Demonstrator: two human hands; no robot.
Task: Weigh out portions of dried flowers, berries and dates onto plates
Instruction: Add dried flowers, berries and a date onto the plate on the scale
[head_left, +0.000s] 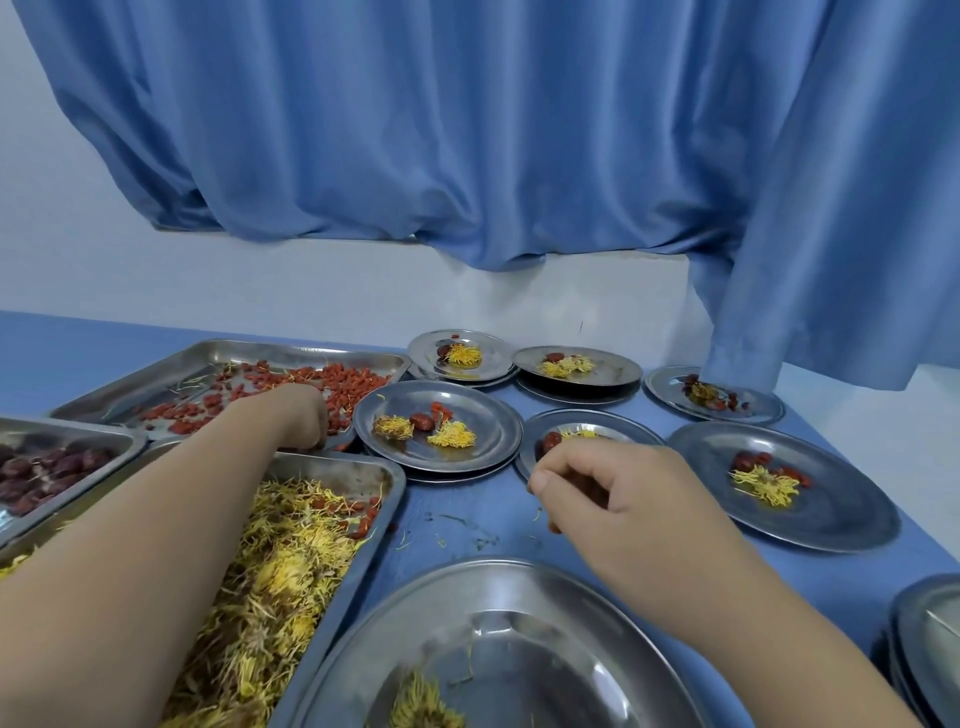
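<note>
Bench (467, 519), blue top. Three rectangular steel trays at left: red berry tray (311, 349), dark date tray (124, 437) and yellow dried-flower tray (385, 493). Six small round steel plates (488, 415) carry mixed portions; some of them sit on spare plates. One large steel plate (519, 597) lies nearest, with a single flower. Plate stack (924, 623) at right edge.

Left hand (298, 415) is in the berry tray, fingers curled down among the berries; grip not visible. Right hand (608, 483) hovers at the near edge of one portioned plate, fingers curled against the thumb; contents cannot be told.
</note>
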